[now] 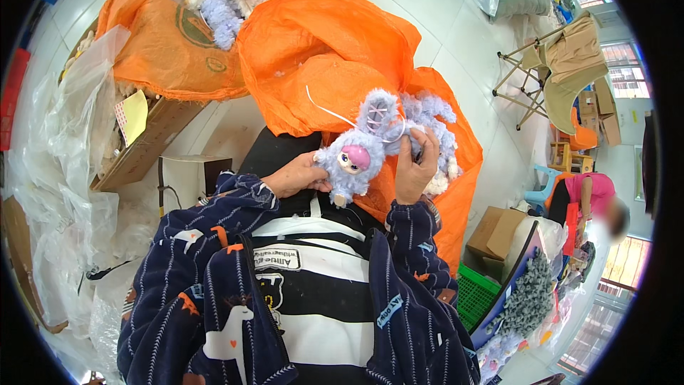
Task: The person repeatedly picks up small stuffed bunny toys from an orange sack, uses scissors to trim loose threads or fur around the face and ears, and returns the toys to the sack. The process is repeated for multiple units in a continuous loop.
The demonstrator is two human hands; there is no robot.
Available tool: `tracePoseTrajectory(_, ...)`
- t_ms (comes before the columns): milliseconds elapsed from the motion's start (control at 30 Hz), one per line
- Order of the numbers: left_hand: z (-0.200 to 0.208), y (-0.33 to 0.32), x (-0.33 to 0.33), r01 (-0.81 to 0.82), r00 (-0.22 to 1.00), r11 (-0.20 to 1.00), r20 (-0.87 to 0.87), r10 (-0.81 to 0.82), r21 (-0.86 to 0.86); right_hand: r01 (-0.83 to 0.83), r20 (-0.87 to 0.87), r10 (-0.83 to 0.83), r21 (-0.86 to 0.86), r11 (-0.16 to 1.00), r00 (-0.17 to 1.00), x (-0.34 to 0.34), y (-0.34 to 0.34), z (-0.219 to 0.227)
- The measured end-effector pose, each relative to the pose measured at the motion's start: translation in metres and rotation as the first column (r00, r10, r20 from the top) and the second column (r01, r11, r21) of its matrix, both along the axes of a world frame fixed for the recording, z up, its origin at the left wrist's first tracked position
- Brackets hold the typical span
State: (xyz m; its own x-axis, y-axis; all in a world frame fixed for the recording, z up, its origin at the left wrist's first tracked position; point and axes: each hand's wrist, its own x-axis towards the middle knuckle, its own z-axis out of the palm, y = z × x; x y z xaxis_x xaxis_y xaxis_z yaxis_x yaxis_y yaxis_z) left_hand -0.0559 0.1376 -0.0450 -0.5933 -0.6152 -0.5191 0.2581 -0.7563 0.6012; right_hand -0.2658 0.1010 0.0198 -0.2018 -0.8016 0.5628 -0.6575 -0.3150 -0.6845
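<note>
A fluffy lilac plush doll [349, 165] with a pink-topped face and long ears is held above my lap. My left hand [296, 174] is closed on the side of its body. White cord [331, 109] is laced crosswise over one upright ear [376, 115], and a loose end sticks out toward the far left. Beside the other ear, my right hand [417, 169] pinches the cord between thumb and fingertips, where a white loop shows. Behind that hand, more lilac plush toys [436, 122] lie in an orange sack [320, 43].
Another orange sack [174, 64] full of lilac plush toys lies at the far left. Clear plastic sheeting [64, 192] and a cardboard box [149, 144] are on the left. To the right are a folding chair [570, 71], a green crate [476, 296] and a person in pink [595, 203].
</note>
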Motion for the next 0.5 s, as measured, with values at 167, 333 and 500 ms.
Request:
tracePoseTrajectory(167,0.014,0.001,0.004,-0.109,0.993,0.994,-0.052,0.109,0.013,-0.112,0.051,0.101,0.275,0.955,0.994,-0.004,0.029,0.026)
tracePoseTrajectory(333,0.016,0.004,0.007,-0.196,0.971,0.980,-0.129,0.200,0.042,-0.426,-0.118,0.555,0.517,0.742,0.823,0.027,0.066,-0.004)
tracePoseTrajectory(500,0.008,0.003,0.011,-0.210,0.962,0.974,-0.161,0.221,0.084,-0.377,-0.252,0.601,0.583,0.720,0.758,0.020,0.063,-0.016)
